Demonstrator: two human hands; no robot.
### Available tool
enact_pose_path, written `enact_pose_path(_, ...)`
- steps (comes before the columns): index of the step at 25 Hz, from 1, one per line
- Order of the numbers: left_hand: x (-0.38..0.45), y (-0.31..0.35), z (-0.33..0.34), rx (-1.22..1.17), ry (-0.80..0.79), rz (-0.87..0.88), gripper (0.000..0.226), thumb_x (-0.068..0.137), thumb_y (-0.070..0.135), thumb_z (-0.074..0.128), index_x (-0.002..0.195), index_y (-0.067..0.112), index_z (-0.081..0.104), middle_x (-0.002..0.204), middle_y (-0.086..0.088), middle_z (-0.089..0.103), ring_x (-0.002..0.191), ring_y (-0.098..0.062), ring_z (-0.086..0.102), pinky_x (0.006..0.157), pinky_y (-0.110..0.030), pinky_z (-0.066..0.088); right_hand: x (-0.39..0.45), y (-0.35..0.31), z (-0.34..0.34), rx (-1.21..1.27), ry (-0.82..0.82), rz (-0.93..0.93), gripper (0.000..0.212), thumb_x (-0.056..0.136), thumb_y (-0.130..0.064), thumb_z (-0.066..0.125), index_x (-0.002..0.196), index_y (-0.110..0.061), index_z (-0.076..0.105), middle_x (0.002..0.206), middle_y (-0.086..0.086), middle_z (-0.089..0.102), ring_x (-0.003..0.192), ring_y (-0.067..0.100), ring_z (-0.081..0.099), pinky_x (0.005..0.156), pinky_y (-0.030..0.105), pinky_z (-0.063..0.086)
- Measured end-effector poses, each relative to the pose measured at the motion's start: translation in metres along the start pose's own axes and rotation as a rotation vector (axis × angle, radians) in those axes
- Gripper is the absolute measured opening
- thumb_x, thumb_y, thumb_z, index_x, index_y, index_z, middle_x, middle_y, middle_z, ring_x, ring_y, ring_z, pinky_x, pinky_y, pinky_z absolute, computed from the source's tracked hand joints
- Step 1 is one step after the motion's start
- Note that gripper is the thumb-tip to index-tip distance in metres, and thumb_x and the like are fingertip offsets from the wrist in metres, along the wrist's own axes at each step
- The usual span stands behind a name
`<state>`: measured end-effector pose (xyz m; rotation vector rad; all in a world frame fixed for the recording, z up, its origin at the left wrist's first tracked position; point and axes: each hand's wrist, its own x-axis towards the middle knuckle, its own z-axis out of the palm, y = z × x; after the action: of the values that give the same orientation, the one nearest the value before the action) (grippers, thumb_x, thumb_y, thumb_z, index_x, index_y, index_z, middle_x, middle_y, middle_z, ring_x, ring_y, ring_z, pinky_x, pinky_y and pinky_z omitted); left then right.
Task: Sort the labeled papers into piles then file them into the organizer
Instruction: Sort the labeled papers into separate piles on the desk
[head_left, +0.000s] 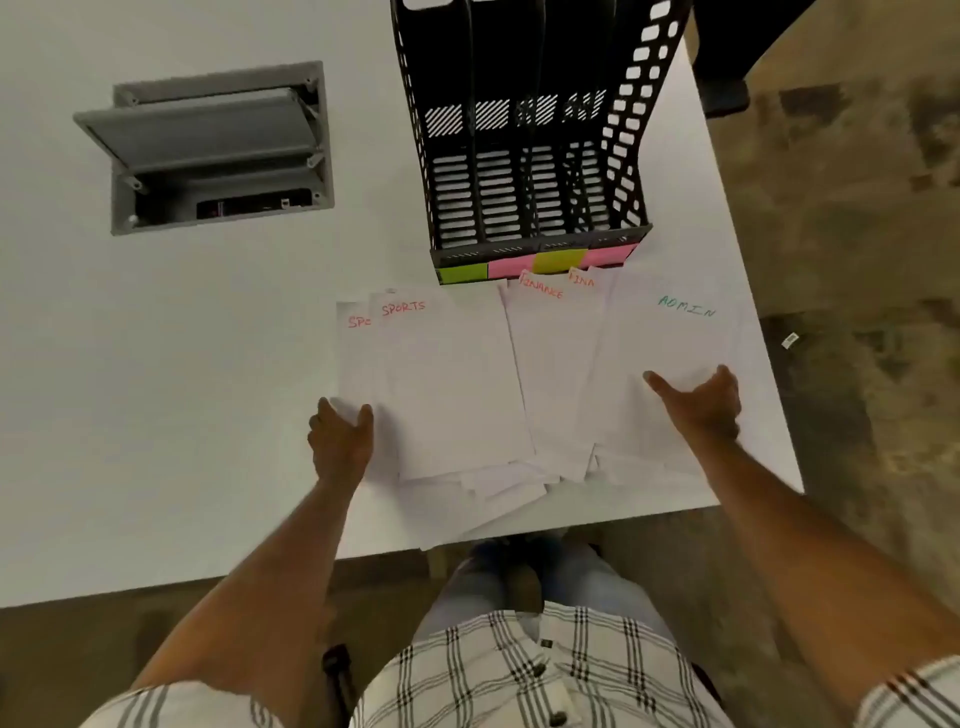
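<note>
So we've got the papers laid out right in front of the organizer: SPORTS sheets off its left corner, FINANCE sheets dead centre, ADMIN sheet toward its right. Our right hand rests on ADMIN, thumb and fingers spread apart. Our left hand is at the SPORTS edge, thumb on top, can't tell if it's actually pinching.

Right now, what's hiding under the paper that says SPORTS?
Under the SPORTS paper a second sheet peeks out at its left, showing only red "SP". More white sheets stick out below it. Their labels are covered.
</note>
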<state>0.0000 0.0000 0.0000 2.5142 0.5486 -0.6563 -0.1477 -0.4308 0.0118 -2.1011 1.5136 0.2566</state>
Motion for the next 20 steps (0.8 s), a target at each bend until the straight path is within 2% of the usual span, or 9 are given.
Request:
enact_pose_path(3,0.008,0.007,0.005,-0.089,-0.086,-0.044,0.071,0.096,0.047,0.056,0.147,0.003,0.036,0.143,-0.022,0.051,0.130,-0.040,0.050,0.106,-0.049,0.043,0.023,-0.002,-0.008,0.130,-0.003,0.278,0.123,0.055,-0.074,0.082,0.146,-0.007,0.031,0.147,0.019,0.040,0.136,0.041,0.039,0.107,0.059,0.039)
enact_pose_path(5,0.008,0.011,0.013,-0.130,-0.135,-0.037,0.066,0.095,0.046,0.058,0.140,0.000,0.041,0.135,-0.022,0.057,0.122,-0.039,0.056,0.100,-0.048,0.048,0.037,-0.003,-0.009,0.035,-0.048,0.319,0.120,0.055,-0.073,0.083,0.142,-0.005,0.035,0.143,0.021,0.040,0.132,0.039,0.039,0.105,0.056,0.040)
enact_pose_path(7,0.004,0.013,0.022,-0.105,-0.147,-0.004,0.060,0.095,0.044,0.059,0.131,-0.002,0.047,0.127,-0.023,0.060,0.114,-0.040,0.059,0.095,-0.049,0.051,0.038,-0.005,-0.004,-0.039,-0.089,0.268,0.117,0.056,-0.066,0.086,0.143,-0.007,0.035,0.142,0.021,0.038,0.130,0.039,0.038,0.104,0.056,0.041)
enact_pose_path(10,0.002,0.018,0.031,-0.097,-0.148,-0.005,0.061,0.093,0.045,0.062,0.128,-0.003,0.050,0.126,-0.023,0.060,0.113,-0.041,0.060,0.095,-0.051,0.051,0.033,-0.005,0.002,-0.057,-0.132,0.142,0.111,0.062,-0.052,0.091,0.148,-0.017,0.029,0.144,0.020,0.035,0.132,0.040,0.035,0.104,0.060,0.041)
enact_pose_path(12,0.002,0.020,0.034,-0.118,-0.157,-0.021,0.061,0.092,0.046,0.064,0.128,-0.002,0.050,0.125,-0.021,0.060,0.113,-0.040,0.059,0.095,-0.049,0.051,0.025,-0.006,0.006,-0.083,-0.165,0.047,0.106,0.065,-0.050,0.089,0.147,-0.020,0.031,0.145,0.018,0.035,0.133,0.039,0.034,0.104,0.059,0.041)
enact_pose_path(14,0.004,0.019,0.032,-0.201,-0.154,-0.044,0.055,0.091,0.042,0.067,0.124,0.001,0.051,0.122,-0.019,0.062,0.108,-0.036,0.060,0.089,-0.042,0.051,0.019,-0.006,0.010,-0.074,-0.179,-0.029,0.100,0.067,-0.051,0.088,0.145,-0.019,0.035,0.146,0.016,0.036,0.134,0.038,0.036,0.104,0.058,0.041)
enact_pose_path(16,0.008,0.015,0.029,-0.291,-0.152,-0.059,0.046,0.091,0.035,0.070,0.118,0.002,0.054,0.119,-0.018,0.064,0.103,-0.034,0.061,0.084,-0.040,0.051,0.013,-0.008,0.013,0.052,-0.172,-0.036,0.096,0.068,-0.047,0.089,0.143,-0.015,0.038,0.144,0.015,0.038,0.130,0.035,0.042,0.104,0.052,0.044)
enact_pose_path(20,0.011,0.011,0.024,-0.545,-0.292,-0.130,0.044,0.086,0.027,0.077,0.121,0.004,0.064,0.116,-0.014,0.070,0.105,-0.036,0.066,0.093,-0.049,0.055,0.003,-0.014,0.017,0.478,-0.174,0.139,0.088,0.071,-0.029,0.091,0.138,-0.009,0.037,0.135,0.013,0.054,0.112,0.027,0.056,0.094,0.038,0.050)
